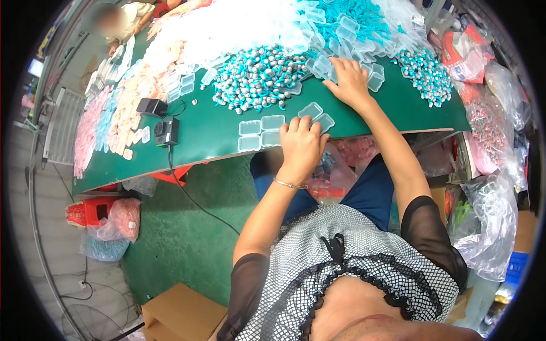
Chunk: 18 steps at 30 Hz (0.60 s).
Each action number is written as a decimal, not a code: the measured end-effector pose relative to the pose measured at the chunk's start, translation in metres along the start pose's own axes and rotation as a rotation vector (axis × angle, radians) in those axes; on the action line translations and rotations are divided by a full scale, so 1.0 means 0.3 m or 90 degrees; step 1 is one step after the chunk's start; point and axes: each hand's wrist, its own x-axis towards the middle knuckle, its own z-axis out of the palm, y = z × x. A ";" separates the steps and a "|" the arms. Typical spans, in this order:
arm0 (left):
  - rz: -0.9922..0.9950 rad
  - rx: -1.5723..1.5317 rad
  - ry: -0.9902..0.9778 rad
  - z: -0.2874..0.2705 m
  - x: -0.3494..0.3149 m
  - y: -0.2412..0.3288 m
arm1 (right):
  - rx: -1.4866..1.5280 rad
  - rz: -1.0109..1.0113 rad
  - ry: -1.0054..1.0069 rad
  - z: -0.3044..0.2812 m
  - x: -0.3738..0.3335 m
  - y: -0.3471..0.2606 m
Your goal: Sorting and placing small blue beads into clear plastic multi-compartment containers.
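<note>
My left hand [301, 145] rests near the table's front edge, fingers stretched over small clear plastic cases. Several clear cases [249, 143] lie in rows to its left, and a tilted pair of cases [310, 110] sits just beyond its fingertips. Farther out and to the right, my right hand [350, 82] reaches with its thumb apart, its fingers on more clear cases [322, 67]. Left of that hand lies a heap of small grey-and-teal pieces [259, 77]. What is under the fingers is partly hidden.
A pile of teal pieces [347, 20] and a smaller grey-and-teal heap [424, 74] lie across the green table [210, 136]. Two black devices [166, 132] with a cable stand at left, beside peach pieces [139, 102]. Filled plastic bags [486, 136] crowd the right. Another person [128, 23] is far left.
</note>
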 end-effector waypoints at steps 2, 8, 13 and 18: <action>-0.007 -0.016 -0.002 0.000 -0.012 -0.028 | -0.021 -0.001 -0.056 0.029 0.016 0.012; 0.022 0.006 0.017 -0.034 -0.028 -0.073 | 0.022 -0.035 -0.080 0.016 -0.009 0.033; 0.024 -0.004 -0.008 -0.053 -0.037 -0.100 | 0.037 -0.117 0.019 -0.023 -0.056 0.042; 0.028 -0.039 -0.030 -0.063 -0.041 -0.126 | 0.446 -0.009 0.073 -0.078 -0.064 0.063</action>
